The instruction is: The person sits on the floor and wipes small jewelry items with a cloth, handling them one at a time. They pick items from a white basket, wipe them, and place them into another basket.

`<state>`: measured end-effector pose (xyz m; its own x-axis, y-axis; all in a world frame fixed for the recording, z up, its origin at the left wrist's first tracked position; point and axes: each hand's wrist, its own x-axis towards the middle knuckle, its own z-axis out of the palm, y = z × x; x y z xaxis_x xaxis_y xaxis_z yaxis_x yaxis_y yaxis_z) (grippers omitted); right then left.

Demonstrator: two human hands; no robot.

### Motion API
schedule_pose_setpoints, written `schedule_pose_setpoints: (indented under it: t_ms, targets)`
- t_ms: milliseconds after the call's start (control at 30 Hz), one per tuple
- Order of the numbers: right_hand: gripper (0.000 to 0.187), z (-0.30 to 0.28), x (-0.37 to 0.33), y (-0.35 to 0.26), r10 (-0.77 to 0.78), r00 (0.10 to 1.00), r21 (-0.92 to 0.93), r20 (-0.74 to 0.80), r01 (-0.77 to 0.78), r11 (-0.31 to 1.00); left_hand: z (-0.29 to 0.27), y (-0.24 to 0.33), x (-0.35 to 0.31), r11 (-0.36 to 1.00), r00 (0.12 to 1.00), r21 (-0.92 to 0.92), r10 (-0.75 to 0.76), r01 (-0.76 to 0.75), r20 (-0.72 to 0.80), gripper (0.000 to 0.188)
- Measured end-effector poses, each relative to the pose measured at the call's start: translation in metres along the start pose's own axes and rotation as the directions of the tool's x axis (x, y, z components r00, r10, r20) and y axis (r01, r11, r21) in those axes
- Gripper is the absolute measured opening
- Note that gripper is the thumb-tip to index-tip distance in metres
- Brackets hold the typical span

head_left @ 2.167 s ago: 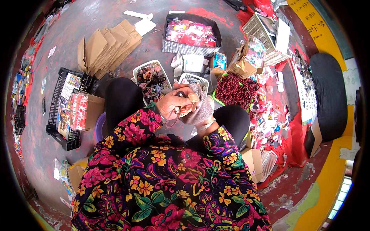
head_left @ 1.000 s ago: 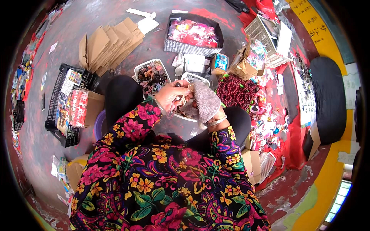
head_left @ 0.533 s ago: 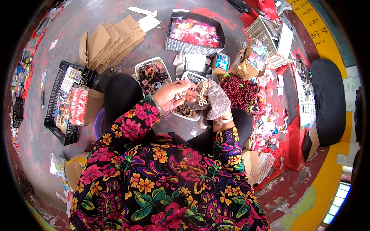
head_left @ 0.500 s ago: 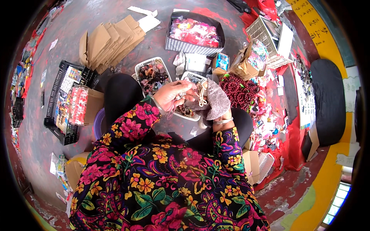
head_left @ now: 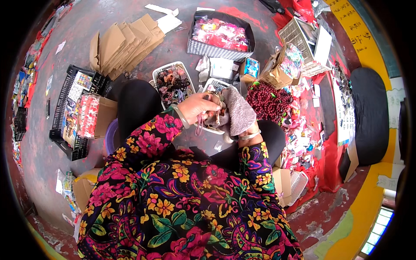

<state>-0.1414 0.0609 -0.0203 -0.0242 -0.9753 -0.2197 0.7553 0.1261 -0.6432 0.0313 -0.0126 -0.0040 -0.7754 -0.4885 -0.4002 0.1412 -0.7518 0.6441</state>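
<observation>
We had our left hand (head_left: 197,106) pinched on a small hair tie (head_left: 213,113) against the gloved right hand (head_left: 236,113) gripping it, just above a white tray (head_left: 208,129), with a full tray of ties (head_left: 173,82) beyond, seemingly much unsorted.

A grey concrete floor (head_left: 78,26) spreads out, smeared with red paint. Flattened brown cardboard (head_left: 123,41) lies on it near a black plastic crate (head_left: 65,125). A red cloth (head_left: 323,143) covers the ground to the right beside a black cushion (head_left: 368,112). A yellow painted band (head_left: 368,203) borders the floor, under even daylight
</observation>
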Motion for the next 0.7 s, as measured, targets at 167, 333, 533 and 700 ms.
schedule_pose_setpoints:
  t_ms: [167, 333, 533, 700]
  targets:
    - [0.029, -0.01, 0.012, -0.012, -0.148, 0.977, -0.39, 0.154, 0.197, 0.899, 0.001, 0.009, -0.003, 0.991, 0.998, -0.123, 0.064, -0.061, 0.019, 0.007]
    - [0.024, -0.014, 0.031, -0.001, -0.035, 0.957, -0.68, 0.287, 0.229, 0.696, 0.005, 0.011, -0.009, 0.986, 0.994, -0.13, 0.098, -0.104, -0.052, 0.007]
    - [0.027, 0.011, 0.024, 0.0, 0.236, 0.965, 0.079, 0.114, -0.246, 0.966, 0.002, -0.011, 0.008, 0.94, 0.897, 0.116, 0.341, -0.321, -0.282, 0.006]
    - [0.037, 0.016, -0.003, -0.003, 0.096, 0.991, -0.018, 0.09, -0.095, 0.995, 0.01, -0.016, 0.002, 0.939, 0.904, 0.254, 0.306, -0.234, -0.298, 0.016]
